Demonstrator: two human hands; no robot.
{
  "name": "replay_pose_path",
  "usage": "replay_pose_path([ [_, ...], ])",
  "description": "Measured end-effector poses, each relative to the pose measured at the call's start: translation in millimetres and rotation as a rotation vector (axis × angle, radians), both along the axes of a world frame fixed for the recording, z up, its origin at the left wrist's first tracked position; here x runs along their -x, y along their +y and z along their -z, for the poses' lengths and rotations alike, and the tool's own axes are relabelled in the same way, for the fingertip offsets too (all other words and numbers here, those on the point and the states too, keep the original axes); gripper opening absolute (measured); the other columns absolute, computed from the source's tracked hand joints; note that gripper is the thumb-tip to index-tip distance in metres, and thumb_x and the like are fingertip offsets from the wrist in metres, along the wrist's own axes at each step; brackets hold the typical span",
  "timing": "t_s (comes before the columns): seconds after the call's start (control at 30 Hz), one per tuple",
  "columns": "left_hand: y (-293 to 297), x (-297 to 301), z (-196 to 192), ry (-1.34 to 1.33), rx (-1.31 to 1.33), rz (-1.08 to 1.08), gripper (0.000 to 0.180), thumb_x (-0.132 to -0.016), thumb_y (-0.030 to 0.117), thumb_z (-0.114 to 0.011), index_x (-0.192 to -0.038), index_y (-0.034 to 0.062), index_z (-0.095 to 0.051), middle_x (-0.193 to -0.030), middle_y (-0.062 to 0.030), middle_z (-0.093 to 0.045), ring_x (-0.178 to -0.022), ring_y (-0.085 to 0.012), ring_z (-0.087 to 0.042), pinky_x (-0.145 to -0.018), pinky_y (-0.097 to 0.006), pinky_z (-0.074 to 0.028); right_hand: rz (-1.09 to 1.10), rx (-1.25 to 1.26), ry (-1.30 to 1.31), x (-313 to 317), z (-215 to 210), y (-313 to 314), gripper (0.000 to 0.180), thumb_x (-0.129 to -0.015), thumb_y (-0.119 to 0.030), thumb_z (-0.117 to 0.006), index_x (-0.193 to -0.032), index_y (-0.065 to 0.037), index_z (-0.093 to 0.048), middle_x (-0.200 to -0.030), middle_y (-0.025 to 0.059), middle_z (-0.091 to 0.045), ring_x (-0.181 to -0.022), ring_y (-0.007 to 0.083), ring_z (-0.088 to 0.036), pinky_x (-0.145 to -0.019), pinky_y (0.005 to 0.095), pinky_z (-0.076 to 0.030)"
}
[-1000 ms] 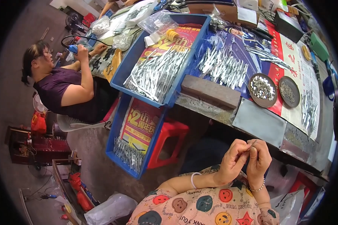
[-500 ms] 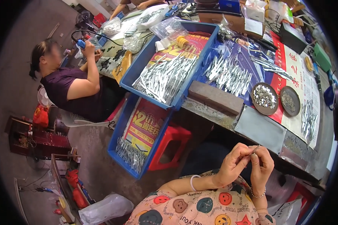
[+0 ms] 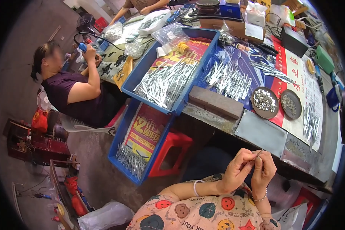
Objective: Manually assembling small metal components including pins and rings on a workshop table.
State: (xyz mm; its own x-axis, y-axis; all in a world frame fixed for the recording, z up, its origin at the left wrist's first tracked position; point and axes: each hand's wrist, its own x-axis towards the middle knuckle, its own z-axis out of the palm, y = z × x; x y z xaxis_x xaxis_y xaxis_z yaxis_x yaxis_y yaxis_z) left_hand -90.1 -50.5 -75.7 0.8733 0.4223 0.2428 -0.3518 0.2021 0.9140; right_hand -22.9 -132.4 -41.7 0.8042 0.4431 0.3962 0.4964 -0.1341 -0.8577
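In front of my chest, both hands meet just off the table's near edge. My left hand (image 3: 237,168), with a white bangle at its wrist, pinches one side of a thin metal piece (image 3: 260,153). The fingertips of my right hand (image 3: 264,170), which has a beaded bracelet, close on the same piece. Most of it is covered by the fingers, so its kind cannot be made out. Beyond the hands lies a grey metal plate (image 3: 260,134). Two round dishes stand past it: one dish (image 3: 265,114) holds shiny discs, the other dish (image 3: 297,115) tiny parts.
A blue tray (image 3: 127,89) of thin metal strips sits on the table, with another blue tray (image 3: 113,161) lower, by a red stool (image 3: 170,153). Loose strips (image 3: 229,81) lie beyond a dark block (image 3: 214,102). A co-worker (image 3: 78,88) sits at left holding a blue tool.
The view has shifted slightly, so the table appears a little lower and further left. My hands keep the same pinch on the thin metal piece.
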Motion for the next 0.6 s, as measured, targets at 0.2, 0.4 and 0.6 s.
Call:
replay_pose_path([
  [0.2,-2,0,-5,-0.010,0.087,0.066,0.018,-0.092,-0.006,-0.042,-0.108,0.0015,-0.046,-0.101,-0.0049,-0.041,-0.082,-0.0076,-0.044,-0.070,-0.020,-0.041,0.010,-0.064,0.000,-1,1,-1,0.015,-0.088,-0.010,-0.057,-0.079,0.002,-0.056,-0.079,0.0114,-0.060,-0.065,0.0187,-0.056,-0.057,0.0264,-0.043],
  [0.4,-3,1,-2,0.011,0.170,0.101,0.017,-0.092,-0.005,-0.042,-0.108,0.0017,-0.046,-0.100,-0.0041,-0.040,-0.081,-0.0076,-0.044,-0.069,-0.020,-0.041,0.003,-0.055,-0.002,-4,12,-2,0.017,-0.088,-0.009,-0.056,-0.075,0.001,-0.055,-0.076,0.0107,-0.060,-0.064,0.0183,-0.055,-0.057,0.0262,-0.043],
  [0.6,-5,1,1,0.029,0.151,0.091,0.018,-0.092,-0.006,-0.042,-0.109,0.0014,-0.045,-0.100,-0.0038,-0.039,-0.080,-0.0073,-0.044,-0.069,-0.020,-0.041,-0.028,-0.051,-0.008,-5,11,-1,0.022,-0.091,-0.012,-0.053,-0.074,0.003,-0.052,-0.075,0.0099,-0.056,-0.065,0.0155,-0.052,-0.059,0.0247,-0.040],
])
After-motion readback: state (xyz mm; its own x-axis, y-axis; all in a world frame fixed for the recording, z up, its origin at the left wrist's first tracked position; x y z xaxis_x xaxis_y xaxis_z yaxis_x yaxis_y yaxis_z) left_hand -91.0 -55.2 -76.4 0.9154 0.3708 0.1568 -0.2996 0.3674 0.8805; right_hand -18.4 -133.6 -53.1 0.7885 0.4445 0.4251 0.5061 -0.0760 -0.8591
